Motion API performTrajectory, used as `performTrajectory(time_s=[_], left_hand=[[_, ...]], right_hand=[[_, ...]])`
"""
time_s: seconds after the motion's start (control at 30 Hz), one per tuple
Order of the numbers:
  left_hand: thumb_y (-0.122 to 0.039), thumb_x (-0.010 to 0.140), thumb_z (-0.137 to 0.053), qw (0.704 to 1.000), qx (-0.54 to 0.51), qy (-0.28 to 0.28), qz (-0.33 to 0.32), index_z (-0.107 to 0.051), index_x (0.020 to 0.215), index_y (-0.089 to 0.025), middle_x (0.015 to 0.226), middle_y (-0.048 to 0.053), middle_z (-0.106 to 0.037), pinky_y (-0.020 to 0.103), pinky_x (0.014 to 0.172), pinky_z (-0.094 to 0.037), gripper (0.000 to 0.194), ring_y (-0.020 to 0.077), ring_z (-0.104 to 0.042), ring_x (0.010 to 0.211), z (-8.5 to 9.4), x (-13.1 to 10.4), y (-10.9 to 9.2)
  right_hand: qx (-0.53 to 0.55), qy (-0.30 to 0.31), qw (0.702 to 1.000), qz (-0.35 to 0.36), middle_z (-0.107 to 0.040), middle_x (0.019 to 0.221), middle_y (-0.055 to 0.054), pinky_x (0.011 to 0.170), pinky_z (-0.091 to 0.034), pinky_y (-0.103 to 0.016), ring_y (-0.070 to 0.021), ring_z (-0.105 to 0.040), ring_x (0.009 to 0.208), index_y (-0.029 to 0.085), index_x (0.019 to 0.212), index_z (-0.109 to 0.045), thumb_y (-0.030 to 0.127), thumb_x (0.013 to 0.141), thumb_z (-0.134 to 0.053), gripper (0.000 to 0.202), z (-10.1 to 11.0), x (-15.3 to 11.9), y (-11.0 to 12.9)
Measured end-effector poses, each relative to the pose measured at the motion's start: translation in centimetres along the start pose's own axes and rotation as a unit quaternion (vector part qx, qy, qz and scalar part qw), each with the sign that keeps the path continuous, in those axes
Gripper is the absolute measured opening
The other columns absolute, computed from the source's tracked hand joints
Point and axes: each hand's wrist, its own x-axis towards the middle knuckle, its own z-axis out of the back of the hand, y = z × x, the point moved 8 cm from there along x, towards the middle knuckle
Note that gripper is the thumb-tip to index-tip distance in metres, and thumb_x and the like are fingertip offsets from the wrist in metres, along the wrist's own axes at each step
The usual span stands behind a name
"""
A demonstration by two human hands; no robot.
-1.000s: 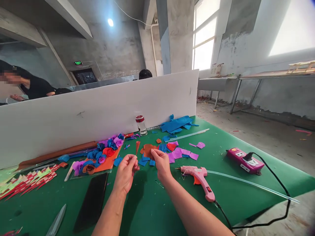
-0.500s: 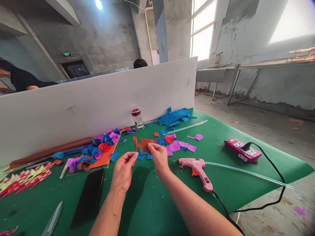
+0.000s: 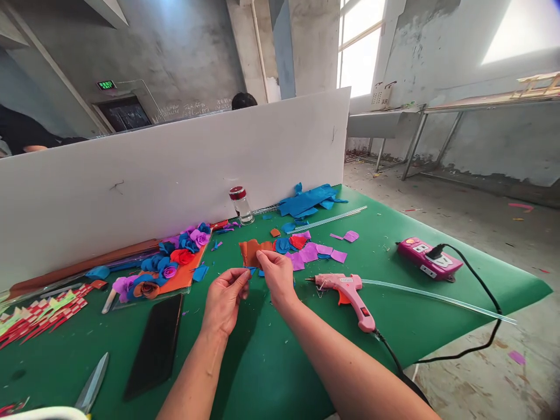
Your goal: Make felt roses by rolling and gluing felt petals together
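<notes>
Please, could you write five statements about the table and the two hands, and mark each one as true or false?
1. The right hand holds the pink plastic glue gun. False: it pinches thin brown paper, and the glue gun lies on the table.
2. The flat black phone lies on the green table cover. True.
3. The clear jar with a red lid lies on its side. False: it stands upright.
4. A black plug is in the magenta power strip. True.
5. The red paper rose is among blue and purple ones. True.
</notes>
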Motion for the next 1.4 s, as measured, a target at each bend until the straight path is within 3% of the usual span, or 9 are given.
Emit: performTrajectory(time_s=[0.43,0.83,1.17,1.4], left_hand=[[-0.034,0.043,-0.091,1.000,0.001,-0.029,0.003,-0.072,0.071,-0.012,0.063,0.000,-0.064,0.020,0.049,-0.045,0.040,0.0094,-0.055,0.055,0.07,-0.04,0.23],[-0.034,0.044,-0.091,0.999,0.026,-0.041,-0.008,-0.073,0.071,-0.011,0.064,0.001,-0.065,0.022,0.050,-0.048,0.040,0.0107,-0.057,0.054,0.33,0.11,0.23],[-0.034,0.044,-0.091,0.998,0.038,-0.045,-0.014,-0.073,0.071,-0.012,0.064,0.002,-0.066,0.023,0.051,-0.049,0.039,0.0113,-0.058,0.054,0.54,0.18,0.28],[-0.034,0.044,-0.091,0.998,0.039,-0.048,-0.017,-0.073,0.070,-0.012,0.064,0.002,-0.066,0.024,0.052,-0.050,0.038,0.0113,-0.057,0.054,0.54,0.18,0.18]], right_hand=[[0.031,0.007,0.999,-0.018,-0.027,0.054,0.006,0.052,-0.021,-0.025,-0.0110,-0.024,0.056,0.021,0.049,-0.036,0.041,0.075,-0.056,0.037,-0.40,-0.40,0.03],[0.020,0.009,1.000,-0.015,-0.029,0.052,0.005,0.052,-0.024,-0.025,-0.0111,-0.026,0.056,0.021,0.048,-0.036,0.043,0.075,-0.057,0.040,-0.41,-0.56,0.33],[0.035,0.015,0.999,-0.016,-0.037,0.053,0.005,0.053,-0.026,-0.024,-0.0106,-0.030,0.057,0.019,0.050,-0.046,0.040,0.076,-0.058,0.035,-0.43,-0.45,0.02],[0.043,0.016,0.999,-0.021,-0.035,0.051,0.005,0.051,-0.025,-0.024,-0.0102,-0.029,0.055,0.020,0.049,-0.041,0.040,0.075,-0.058,0.037,-0.46,-0.64,0.34]])
